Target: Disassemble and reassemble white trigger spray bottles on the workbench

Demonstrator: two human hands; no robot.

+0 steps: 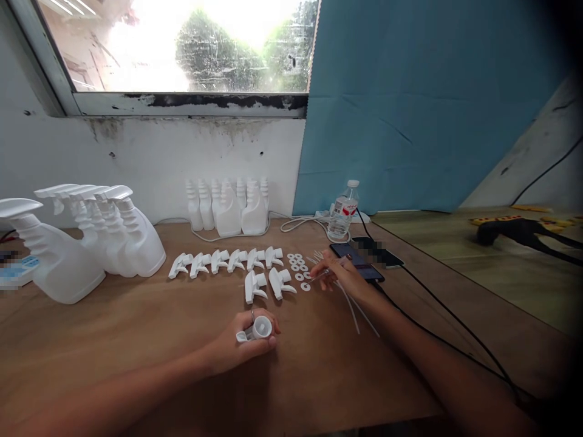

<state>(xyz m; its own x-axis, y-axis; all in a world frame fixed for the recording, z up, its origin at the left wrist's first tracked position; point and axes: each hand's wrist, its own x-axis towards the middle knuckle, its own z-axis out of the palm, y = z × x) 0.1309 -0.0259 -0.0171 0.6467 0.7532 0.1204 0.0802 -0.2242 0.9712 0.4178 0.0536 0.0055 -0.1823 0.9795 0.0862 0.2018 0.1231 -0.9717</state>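
Nearer than the water bottle [342,213] and to its left, the left hand [243,345] hides part of a trigger sprayer [262,328]. Just in front of the bottle, the right hand [334,273] partly covers a phone [364,267]; its fingertip contact is too small to tell. Far left, a spray bottle's head [16,208] is cut off. Far right, a black object [514,233] is blurred.

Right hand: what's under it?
Two thin tubes stick out on the near side of the right hand, and tube ends show beyond it. The hand covers whatever lies directly beneath, so I can't tell.
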